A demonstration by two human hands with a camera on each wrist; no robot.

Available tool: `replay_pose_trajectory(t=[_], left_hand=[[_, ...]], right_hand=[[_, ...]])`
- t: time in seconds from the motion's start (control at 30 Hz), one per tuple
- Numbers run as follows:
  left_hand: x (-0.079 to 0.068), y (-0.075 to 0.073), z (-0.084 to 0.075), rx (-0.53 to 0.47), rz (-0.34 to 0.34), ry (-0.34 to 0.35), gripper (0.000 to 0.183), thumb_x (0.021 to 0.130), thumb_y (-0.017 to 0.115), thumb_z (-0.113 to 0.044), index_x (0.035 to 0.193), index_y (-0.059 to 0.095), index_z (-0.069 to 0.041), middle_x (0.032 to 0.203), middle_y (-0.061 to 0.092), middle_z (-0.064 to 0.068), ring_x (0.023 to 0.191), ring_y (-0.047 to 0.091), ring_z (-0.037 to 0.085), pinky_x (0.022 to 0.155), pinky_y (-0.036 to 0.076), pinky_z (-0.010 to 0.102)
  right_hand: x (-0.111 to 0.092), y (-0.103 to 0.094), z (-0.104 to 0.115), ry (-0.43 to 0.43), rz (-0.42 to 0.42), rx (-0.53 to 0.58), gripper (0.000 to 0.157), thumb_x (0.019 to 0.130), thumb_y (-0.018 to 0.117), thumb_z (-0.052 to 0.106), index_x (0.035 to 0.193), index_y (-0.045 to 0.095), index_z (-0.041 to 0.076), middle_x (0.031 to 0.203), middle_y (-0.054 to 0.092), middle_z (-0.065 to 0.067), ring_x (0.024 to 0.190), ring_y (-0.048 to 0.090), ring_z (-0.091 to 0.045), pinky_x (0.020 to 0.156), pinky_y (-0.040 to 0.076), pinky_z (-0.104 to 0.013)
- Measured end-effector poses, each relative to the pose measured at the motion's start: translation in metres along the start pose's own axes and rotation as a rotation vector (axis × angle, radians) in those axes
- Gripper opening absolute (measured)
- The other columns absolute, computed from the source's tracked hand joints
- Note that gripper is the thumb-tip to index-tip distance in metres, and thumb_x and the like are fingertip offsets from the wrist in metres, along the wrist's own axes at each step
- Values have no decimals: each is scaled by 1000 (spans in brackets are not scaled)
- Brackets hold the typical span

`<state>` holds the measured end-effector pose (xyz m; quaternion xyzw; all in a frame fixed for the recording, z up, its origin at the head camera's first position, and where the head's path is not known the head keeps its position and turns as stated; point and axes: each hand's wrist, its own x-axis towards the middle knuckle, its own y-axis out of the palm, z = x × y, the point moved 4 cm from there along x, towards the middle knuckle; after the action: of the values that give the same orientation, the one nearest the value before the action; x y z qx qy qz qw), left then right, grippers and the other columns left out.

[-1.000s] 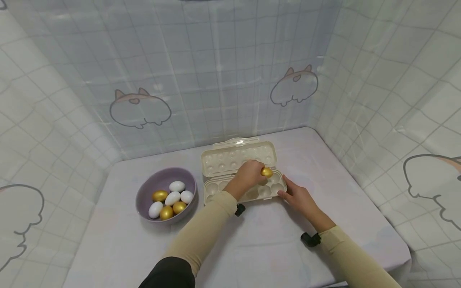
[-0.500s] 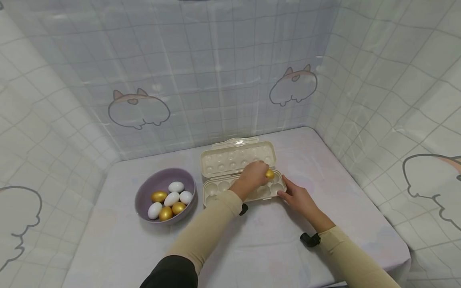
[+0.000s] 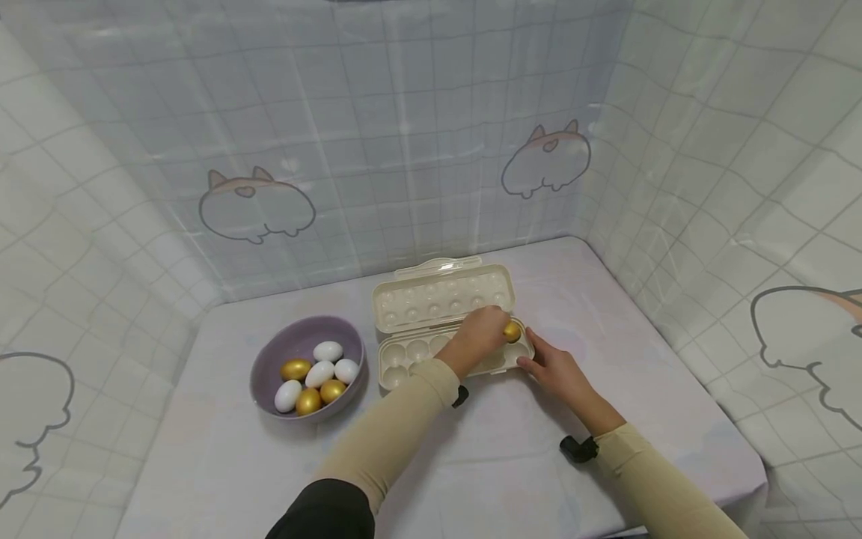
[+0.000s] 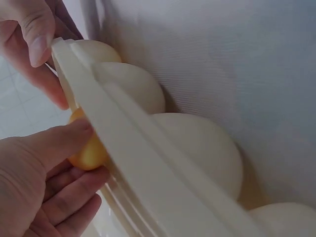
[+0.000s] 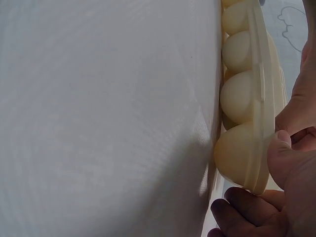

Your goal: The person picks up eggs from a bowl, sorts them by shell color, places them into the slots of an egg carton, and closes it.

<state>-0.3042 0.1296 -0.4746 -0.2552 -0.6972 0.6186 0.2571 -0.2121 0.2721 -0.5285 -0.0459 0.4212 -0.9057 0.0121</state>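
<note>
A cream plastic egg carton lies opened on the table, its dimpled lid folded back toward the wall. My left hand reaches over the tray and pinches a golden egg at the back right cup. In the left wrist view the thumb lies on top of the golden egg, fingers beneath it, and the tray's rim hides its lower part. My right hand grips the carton's right end. The right wrist view has that thumb on the rim and the fingers around the end of the carton.
To the left stands a purple bowl with several white and golden eggs. Several tray cups on the left hold nothing; my left hand hides some others. A curtain with a grid pattern rises behind the table.
My left hand has moved right and slightly down with the golden egg, from above the tray into the back right cup. The right hand has stayed on the carton's end.
</note>
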Motion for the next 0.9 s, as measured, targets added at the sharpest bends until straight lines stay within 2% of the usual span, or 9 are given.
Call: replay_pose_trajectory(t=[0.23, 0.37, 0.5, 0.63, 0.73, 0.9], left_hand=[[-6, 0, 4, -60, -85, 14, 5, 93, 75, -16, 94, 79, -16, 84, 72, -2, 75, 58, 11, 71, 51, 28], [-10, 0, 8, -86, -96, 4, 8, 96, 76, -24, 100, 80, -18, 85, 72, -5, 76, 58, 10, 71, 51, 27], [-16, -3, 14, -116, -87, -9, 13, 97, 76, -28, 106, 80, -20, 89, 76, -6, 82, 66, 11, 78, 56, 30], [-26, -10, 26, -202, -89, -63, 25, 97, 77, -27, 119, 80, -17, 109, 82, -3, 105, 76, 17, 94, 61, 32], [-35, -18, 38, -269, -113, -121, 39, 97, 78, -29, 133, 75, -15, 128, 78, 1, 123, 73, 20, 106, 58, 33], [-50, -34, 61, -325, -178, -172, 44, 95, 79, -31, 136, 73, -14, 135, 74, 4, 129, 70, 22, 110, 56, 36]], right_hand=[[2, 1, 3, 7, 10, -2, 73, 103, 69, 31, 162, 37, 2, 157, 50, -25, 142, 54, -45, 114, 47, -61], [3, 1, 3, 2, 13, -12, 73, 104, 68, 31, 163, 37, 2, 157, 50, -26, 142, 54, -46, 114, 47, -61], [4, 1, 2, -6, 10, -15, 73, 104, 68, 32, 162, 37, 3, 157, 50, -25, 141, 54, -47, 114, 47, -61], [4, 0, 0, -2, 20, -16, 73, 104, 67, 34, 163, 36, 3, 159, 48, -25, 143, 51, -47, 115, 46, -62], [5, -2, -2, 14, 34, -14, 74, 105, 66, 35, 164, 35, 4, 161, 46, -24, 145, 49, -47, 116, 45, -62], [3, -6, -8, 35, 45, -17, 74, 104, 67, 34, 164, 34, 5, 162, 45, -24, 146, 48, -47, 118, 43, -63]])
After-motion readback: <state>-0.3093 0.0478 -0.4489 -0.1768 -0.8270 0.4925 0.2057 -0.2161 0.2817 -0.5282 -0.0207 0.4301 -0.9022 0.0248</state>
